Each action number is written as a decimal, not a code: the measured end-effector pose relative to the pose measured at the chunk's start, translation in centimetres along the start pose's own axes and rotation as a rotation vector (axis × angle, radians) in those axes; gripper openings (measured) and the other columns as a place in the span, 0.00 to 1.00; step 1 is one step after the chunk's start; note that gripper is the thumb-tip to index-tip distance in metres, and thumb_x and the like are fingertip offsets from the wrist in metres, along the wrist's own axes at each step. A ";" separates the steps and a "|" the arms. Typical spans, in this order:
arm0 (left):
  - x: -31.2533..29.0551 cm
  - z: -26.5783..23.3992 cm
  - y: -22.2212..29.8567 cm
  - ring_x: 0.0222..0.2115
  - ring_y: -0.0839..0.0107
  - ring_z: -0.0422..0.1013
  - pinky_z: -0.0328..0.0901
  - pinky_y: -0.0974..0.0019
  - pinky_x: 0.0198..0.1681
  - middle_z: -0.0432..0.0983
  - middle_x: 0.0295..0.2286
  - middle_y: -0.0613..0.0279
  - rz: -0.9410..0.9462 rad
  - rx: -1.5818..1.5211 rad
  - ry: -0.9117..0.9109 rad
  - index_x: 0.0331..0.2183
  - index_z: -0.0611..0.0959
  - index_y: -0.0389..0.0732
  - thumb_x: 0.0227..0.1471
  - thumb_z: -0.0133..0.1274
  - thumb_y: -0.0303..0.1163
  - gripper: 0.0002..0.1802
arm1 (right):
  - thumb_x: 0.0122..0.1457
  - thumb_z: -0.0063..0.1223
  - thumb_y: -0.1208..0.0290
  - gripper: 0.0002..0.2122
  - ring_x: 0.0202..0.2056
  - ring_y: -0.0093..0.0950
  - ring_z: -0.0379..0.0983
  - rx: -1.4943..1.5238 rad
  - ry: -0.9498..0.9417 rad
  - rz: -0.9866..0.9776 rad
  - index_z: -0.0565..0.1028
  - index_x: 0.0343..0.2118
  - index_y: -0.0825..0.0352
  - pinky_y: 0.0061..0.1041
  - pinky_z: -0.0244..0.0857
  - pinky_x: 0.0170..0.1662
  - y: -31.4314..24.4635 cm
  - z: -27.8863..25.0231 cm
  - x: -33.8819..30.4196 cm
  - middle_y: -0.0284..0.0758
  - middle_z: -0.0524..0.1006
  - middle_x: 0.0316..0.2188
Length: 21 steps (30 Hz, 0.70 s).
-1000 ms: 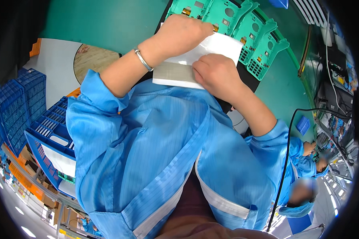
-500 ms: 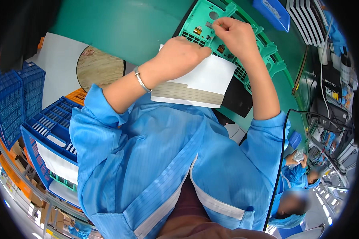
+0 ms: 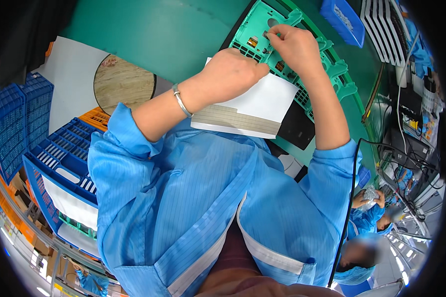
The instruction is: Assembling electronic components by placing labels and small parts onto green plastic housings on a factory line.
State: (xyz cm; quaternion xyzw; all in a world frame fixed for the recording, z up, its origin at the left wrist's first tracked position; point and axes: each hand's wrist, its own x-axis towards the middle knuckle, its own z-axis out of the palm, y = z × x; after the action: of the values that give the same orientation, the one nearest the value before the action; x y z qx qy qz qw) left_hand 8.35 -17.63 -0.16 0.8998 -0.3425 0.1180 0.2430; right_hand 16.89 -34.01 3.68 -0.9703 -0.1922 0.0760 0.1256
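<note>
Sheet (image 3: 271, 94), white w/ beige strips (image 3: 255, 123) across its lower part, lies slanted in front of the torso, lower edge by the blue smock (image 3: 198, 173), upper edge next to the green parts (image 3: 244, 33). L hand (image 3: 233, 73) is curled shut on the sheet's upper L side, knuckles up, thumb side pointing R. Silver bangle (image 3: 181, 101) on L wrist.

R hand (image 3: 296, 47) reaches past the sheet to the parts: thumb + forefinger in a narrow pinch, tips at a small grey patch (image 3: 266, 34) on the leftmost part, just below its round hole. Can't tell if the tips grip the patch or only touch it.

Parts stand in a row running down to the R, partly hidden by R hand & forearm; small amber bit (image 3: 253, 42) shows on the leftmost. Black mat (image 3: 297, 131) under the row, on the green worktop (image 3: 158, 39).

Upper R: blue bin (image 3: 339, 28) w/ small pale bits, then white rack (image 3: 386, 34). L side: round wood-look disc (image 3: 124, 84), orange crate (image 3: 95, 118), blue crates (image 3: 7, 128). Lower R: black cable (image 3: 344, 218); beyond it, co-worker (image 3: 365, 220) in blue w/ crinkly clear plastic (image 3: 369, 196) in hand.
</note>
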 end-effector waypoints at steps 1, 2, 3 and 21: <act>0.0 0.1 0.0 0.14 0.68 0.67 0.62 0.66 0.20 0.65 0.11 0.67 0.000 -0.007 0.006 0.26 0.75 0.44 0.40 0.49 0.29 0.05 | 0.51 0.49 0.62 0.08 0.24 0.35 0.74 -0.015 0.014 0.005 0.79 0.27 0.58 0.33 0.68 0.31 -0.1 0.0 0.0 0.35 0.76 0.18; 0.0 0.1 0.0 0.14 0.68 0.67 0.62 0.66 0.20 0.65 0.11 0.67 0.000 -0.013 0.012 0.26 0.75 0.44 0.40 0.49 0.29 0.05 | 0.51 0.49 0.62 0.08 0.24 0.35 0.74 -0.016 0.012 0.005 0.79 0.27 0.58 0.33 0.68 0.31 -0.2 0.0 -0.1 0.35 0.76 0.18; 0.0 0.1 -0.1 0.14 0.68 0.67 0.62 0.66 0.20 0.65 0.11 0.67 -0.001 -0.015 0.012 0.26 0.75 0.44 0.40 0.49 0.29 0.05 | 0.51 0.49 0.62 0.08 0.24 0.35 0.74 -0.023 0.012 0.007 0.79 0.28 0.58 0.33 0.68 0.30 -0.3 0.0 -0.1 0.35 0.76 0.18; 0.0 0.4 -0.1 0.15 0.68 0.68 0.61 0.65 0.21 0.67 0.12 0.66 -0.014 -0.016 -0.022 0.26 0.75 0.44 0.41 0.49 0.29 0.04 | 0.53 0.49 0.64 0.10 0.21 0.33 0.72 -0.017 0.167 -0.077 0.79 0.35 0.57 0.31 0.66 0.26 0.1 0.8 -1.8 0.35 0.76 0.18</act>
State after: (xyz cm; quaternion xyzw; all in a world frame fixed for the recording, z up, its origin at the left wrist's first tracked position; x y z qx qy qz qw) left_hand 8.44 -17.71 -0.55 0.9016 -0.3396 0.1035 0.2471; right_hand 15.07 -34.63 3.03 -0.9663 -0.2186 -0.0117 0.1356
